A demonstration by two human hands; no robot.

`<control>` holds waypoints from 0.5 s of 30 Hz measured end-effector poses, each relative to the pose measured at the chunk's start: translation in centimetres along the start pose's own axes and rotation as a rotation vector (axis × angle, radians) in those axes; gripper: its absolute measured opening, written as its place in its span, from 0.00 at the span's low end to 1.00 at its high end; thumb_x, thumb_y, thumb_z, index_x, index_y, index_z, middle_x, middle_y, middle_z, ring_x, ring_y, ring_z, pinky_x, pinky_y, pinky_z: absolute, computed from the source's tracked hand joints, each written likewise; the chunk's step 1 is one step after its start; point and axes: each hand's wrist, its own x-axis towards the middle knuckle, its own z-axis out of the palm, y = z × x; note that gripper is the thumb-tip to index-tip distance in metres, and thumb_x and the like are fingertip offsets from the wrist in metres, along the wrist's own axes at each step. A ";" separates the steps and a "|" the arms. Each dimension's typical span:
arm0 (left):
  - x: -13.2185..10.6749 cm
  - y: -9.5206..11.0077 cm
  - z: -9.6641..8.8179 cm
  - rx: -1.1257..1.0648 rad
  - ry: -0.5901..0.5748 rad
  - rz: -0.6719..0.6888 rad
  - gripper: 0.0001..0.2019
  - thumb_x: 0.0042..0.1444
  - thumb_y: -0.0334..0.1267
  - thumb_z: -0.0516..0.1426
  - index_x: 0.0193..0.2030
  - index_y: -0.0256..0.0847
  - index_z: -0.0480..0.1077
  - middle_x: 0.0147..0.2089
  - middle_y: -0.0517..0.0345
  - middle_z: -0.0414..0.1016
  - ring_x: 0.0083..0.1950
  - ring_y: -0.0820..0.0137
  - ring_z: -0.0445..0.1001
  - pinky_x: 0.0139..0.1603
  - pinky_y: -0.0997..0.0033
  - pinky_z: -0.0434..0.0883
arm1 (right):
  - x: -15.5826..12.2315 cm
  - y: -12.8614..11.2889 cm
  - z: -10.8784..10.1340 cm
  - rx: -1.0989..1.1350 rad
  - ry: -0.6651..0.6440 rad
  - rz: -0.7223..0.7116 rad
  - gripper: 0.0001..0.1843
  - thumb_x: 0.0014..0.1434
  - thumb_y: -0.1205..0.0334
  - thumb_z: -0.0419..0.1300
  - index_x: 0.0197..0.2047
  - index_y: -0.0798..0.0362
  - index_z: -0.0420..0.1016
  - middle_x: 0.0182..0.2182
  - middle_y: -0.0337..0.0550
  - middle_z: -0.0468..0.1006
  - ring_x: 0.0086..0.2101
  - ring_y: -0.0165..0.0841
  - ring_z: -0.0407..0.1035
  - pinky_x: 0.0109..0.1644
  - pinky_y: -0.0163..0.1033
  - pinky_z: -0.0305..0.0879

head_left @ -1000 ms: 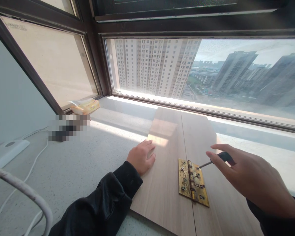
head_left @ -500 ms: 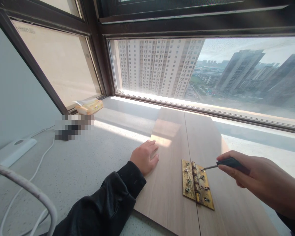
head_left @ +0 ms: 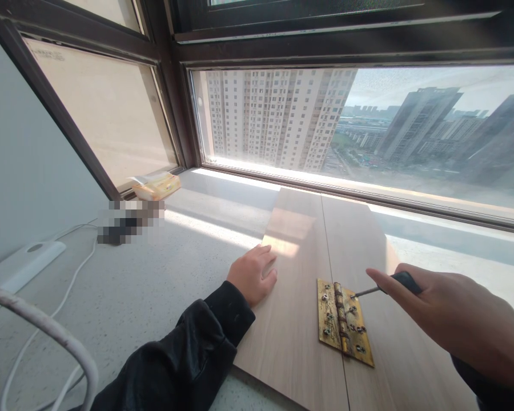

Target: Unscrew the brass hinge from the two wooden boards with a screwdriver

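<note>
A brass hinge [head_left: 345, 322] lies across the seam between two pale wooden boards [head_left: 291, 308], with several screws in its leaves. In my right hand [head_left: 449, 308] is a screwdriver [head_left: 405, 281] with a dark handle, its tip at the upper screw of the right leaf. The index finger reaches out past the handle while the other fingers curl round it. My left hand [head_left: 253, 275] rests flat on the left edge of the left board, fingers slightly apart, holding nothing.
The boards lie on a speckled light sill [head_left: 163, 285] below a dark-framed window [head_left: 257, 54]. On the left are a white power strip [head_left: 29, 260], a thick white cable [head_left: 64, 337], a yellow tissue pack [head_left: 156, 185] and a blurred dark object [head_left: 120, 228].
My right hand has shifted its grip on the screwdriver: the wrist has turned and the index finger now stretches out. The left hand, boards and hinge look unmoved.
</note>
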 end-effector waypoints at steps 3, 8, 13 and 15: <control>0.0 0.0 0.0 0.000 -0.006 0.003 0.18 0.53 0.38 0.52 0.50 0.40 0.70 0.59 0.54 0.66 0.62 0.60 0.61 0.60 0.59 0.63 | 0.3 0.4 0.3 0.115 0.019 -0.070 0.28 0.56 0.34 0.37 0.32 0.44 0.67 0.30 0.41 0.76 0.30 0.42 0.70 0.31 0.45 0.61; 0.1 -0.1 0.0 -0.002 -0.004 0.004 0.17 0.53 0.38 0.52 0.49 0.41 0.70 0.59 0.55 0.66 0.62 0.61 0.61 0.60 0.60 0.64 | 1.0 1.8 0.7 0.342 0.073 -0.246 0.25 0.57 0.38 0.39 0.42 0.42 0.68 0.40 0.39 0.76 0.41 0.41 0.70 0.43 0.45 0.63; 0.0 -0.2 0.0 -0.008 0.002 0.003 0.17 0.53 0.38 0.52 0.49 0.41 0.70 0.59 0.55 0.66 0.62 0.61 0.61 0.60 0.60 0.63 | 0.9 2.4 0.4 0.342 0.028 -0.218 0.28 0.53 0.34 0.44 0.44 0.44 0.68 0.17 0.36 0.70 0.21 0.37 0.66 0.28 0.41 0.60; 0.0 -0.2 0.2 -0.016 0.005 0.003 0.17 0.53 0.38 0.52 0.49 0.41 0.71 0.59 0.55 0.66 0.62 0.61 0.61 0.60 0.60 0.63 | 1.0 2.8 0.4 0.332 -0.005 -0.212 0.29 0.52 0.32 0.43 0.38 0.45 0.70 0.14 0.35 0.67 0.19 0.35 0.65 0.27 0.40 0.58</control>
